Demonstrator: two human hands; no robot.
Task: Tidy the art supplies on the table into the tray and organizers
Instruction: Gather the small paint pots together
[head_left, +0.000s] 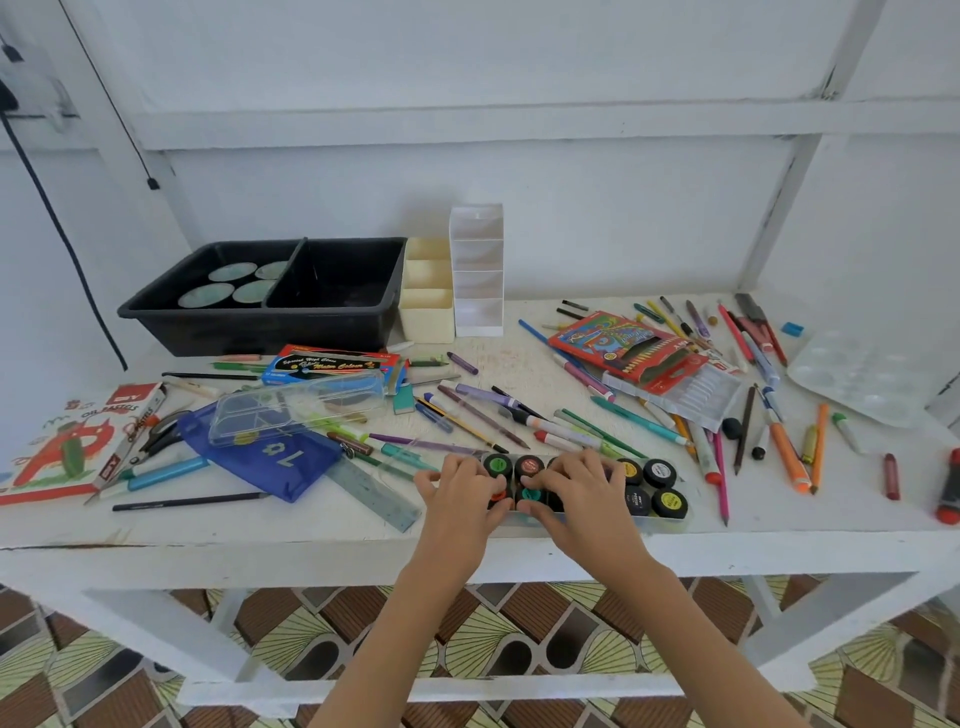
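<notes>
Little of the tidying shows as done. The black tray (249, 310) stands far left on the counter (260, 530). Its left half holds four round discs (208, 294), and its right half looks bare. Just to its right, the cream organizer (426, 306) and white organizer (478, 270) appear to hold nothing.

Almost everything else lies loose. Pens and pencils (613, 415) are strewn over the middle and right. The pastels box (67, 441), blue pouch (270, 457), clear case (296, 405), ruler (374, 491) and watercolour box (332, 364) lie to the left. The pencil box (628, 345) and palette (872, 374) lie to the right. Most of the job is left, I judge.

The paint set (649, 486), two rows of small black-lidded pots, sits at the near edge in the middle, well apart from the tray. Both forearms reach in from below, palms down. The left hand (462, 493) covers the set's left end, its fingers curled over the pots there. The right hand (582, 488) lies across the middle, its fingers spread over the far row and its thumb against the near side, so it clamps the set across its width. The set looks flat on the counter, not yet lifted. The grip suggests it is the next thing to go, probably to the tray.
</notes>
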